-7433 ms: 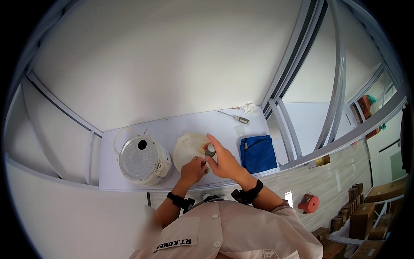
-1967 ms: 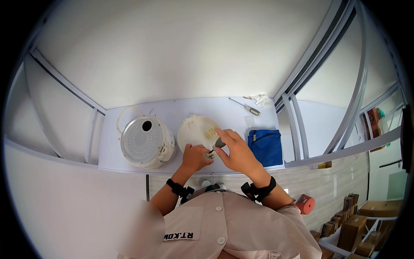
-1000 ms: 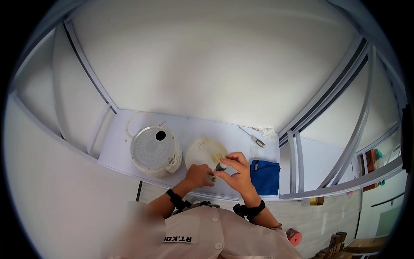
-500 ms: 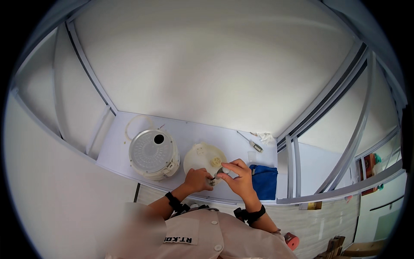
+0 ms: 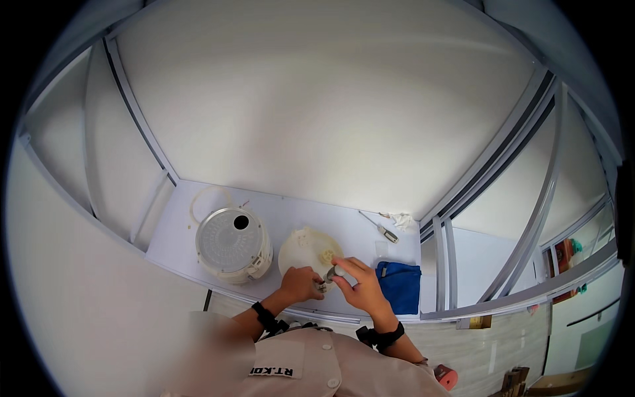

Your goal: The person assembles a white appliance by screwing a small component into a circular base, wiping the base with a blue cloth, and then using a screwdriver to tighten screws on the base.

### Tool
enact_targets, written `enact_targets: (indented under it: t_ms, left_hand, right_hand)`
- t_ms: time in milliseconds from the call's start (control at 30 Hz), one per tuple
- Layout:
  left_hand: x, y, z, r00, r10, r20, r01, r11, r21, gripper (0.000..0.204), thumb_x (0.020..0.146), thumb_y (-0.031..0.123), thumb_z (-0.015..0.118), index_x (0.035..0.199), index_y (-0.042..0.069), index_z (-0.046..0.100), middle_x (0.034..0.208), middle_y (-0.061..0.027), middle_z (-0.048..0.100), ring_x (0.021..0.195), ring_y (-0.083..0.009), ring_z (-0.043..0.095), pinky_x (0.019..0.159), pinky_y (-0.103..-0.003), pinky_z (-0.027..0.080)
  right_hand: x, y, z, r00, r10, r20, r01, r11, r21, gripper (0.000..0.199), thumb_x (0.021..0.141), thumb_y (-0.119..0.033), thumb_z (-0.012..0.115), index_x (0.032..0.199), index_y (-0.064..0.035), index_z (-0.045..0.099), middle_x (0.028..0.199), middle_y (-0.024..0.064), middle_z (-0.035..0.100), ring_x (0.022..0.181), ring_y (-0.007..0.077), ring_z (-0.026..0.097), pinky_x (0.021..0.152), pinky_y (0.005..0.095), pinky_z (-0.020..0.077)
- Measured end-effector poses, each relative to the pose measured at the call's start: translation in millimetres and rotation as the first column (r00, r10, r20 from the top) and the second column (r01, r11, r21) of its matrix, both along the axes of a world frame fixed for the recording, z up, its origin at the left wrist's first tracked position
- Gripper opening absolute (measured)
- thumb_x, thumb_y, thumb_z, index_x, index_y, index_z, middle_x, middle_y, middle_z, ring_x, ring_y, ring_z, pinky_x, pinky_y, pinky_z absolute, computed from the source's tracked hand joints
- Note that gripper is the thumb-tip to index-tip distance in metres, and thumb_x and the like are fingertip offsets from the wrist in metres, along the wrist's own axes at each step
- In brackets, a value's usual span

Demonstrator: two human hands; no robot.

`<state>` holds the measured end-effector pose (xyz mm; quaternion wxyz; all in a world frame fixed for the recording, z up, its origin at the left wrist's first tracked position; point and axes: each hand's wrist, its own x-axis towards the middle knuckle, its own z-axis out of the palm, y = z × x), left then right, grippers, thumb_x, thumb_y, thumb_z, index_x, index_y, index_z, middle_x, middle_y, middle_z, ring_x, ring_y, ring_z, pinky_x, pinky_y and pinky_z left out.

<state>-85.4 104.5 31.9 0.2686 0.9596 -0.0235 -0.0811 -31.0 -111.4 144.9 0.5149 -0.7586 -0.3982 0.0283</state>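
Observation:
A round cream plastic cover [image 5: 293, 255] lies on the white table in front of me, with a yellowish round fitting [image 5: 328, 255] raised on its right side. At the cover's near edge my left hand [image 5: 301, 284] is closed, its fingertips on a small part [image 5: 322, 287] mostly hidden by them. My right hand [image 5: 359, 284] pinches a grey-handled screwdriver [image 5: 338, 270] between thumb and fingers, its dark shaft slanting down toward that small part. Whether the tip touches is too small to see.
Left of the cover stands a cream appliance body [image 5: 233, 245] with a metal base and a dark round hole. A pale ring [image 5: 193, 206] lies behind it. To the right are another screwdriver [image 5: 380, 228], a white crumpled cloth [image 5: 402, 221], a clear small container [image 5: 381, 249] and a blue cloth [image 5: 399, 288].
The view has tilted slightly, so the table sits lower in the picture. My right-hand fingers have shifted a little around the screwdriver; my left hand stays at the cover's near edge.

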Motion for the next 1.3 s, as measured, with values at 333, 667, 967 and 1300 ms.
enact_targets:
  t_ms: [333, 667, 967, 1300]
  left_hand:
    - [-2, -2, 1, 1.0, 0.013, -0.021, -0.014, 0.999, -0.037, 0.049, 0.065, 0.051, 0.09, 0.104, 0.022, 0.084, 0.106, -0.003, 0.073, 0.099, -0.025, 0.071, 0.09, -0.041, 0.049]
    - [2, -3, -13, 0.999, 0.016, -0.043, -0.016, 1.0, -0.005, 0.048, 0.066, 0.048, 0.091, 0.104, 0.021, 0.081, 0.108, -0.0035, 0.072, 0.102, -0.0251, 0.07, 0.092, -0.041, 0.048]
    - [5, -11, 2, 0.996, 0.012, -0.089, -0.01, 1.0, 0.029, 0.053, 0.067, 0.048, 0.091, 0.108, 0.017, 0.078, 0.115, -0.0038, 0.069, 0.105, -0.0246, 0.068, 0.096, -0.043, 0.045]
    - [9, -8, -18, 0.995, 0.023, -0.095, -0.03, 0.996, -0.078, 0.022, 0.091, 0.034, 0.073, 0.106, 0.018, 0.074, 0.12, -0.0032, 0.066, 0.11, -0.0254, 0.066, 0.098, -0.051, 0.042]
  right_hand:
    - [-1, 1, -12, 0.987, -0.014, 0.16, 0.019, 0.999, -0.026, 0.057, 0.09, 0.003, 0.075, 0.145, -0.0037, 0.063, 0.13, 0.0199, 0.068, 0.115, 0.0349, 0.069, 0.097, 0.0381, 0.0565]
    - [-9, 18, 6, 0.953, -0.03, 0.301, -0.017, 0.988, 0.153, 0.06, 0.086, 0.002, 0.079, 0.143, -0.0094, 0.066, 0.116, 0.0165, 0.065, 0.102, 0.0344, 0.067, 0.088, 0.0388, 0.0588]
    - [4, 11, 0, 0.966, -0.012, 0.257, -0.008, 0.997, 0.077, 0.062, 0.086, 0.0, 0.081, 0.144, -0.0089, 0.064, 0.119, 0.0169, 0.062, 0.098, 0.0327, 0.067, 0.083, 0.0393, 0.058]
    - [4, 6, -2, 0.976, -0.028, 0.217, 0.046, 0.996, -0.076, 0.054, 0.09, -0.001, 0.076, 0.142, -0.0092, 0.065, 0.136, 0.0172, 0.059, 0.108, 0.0347, 0.065, 0.091, 0.0388, 0.0575]
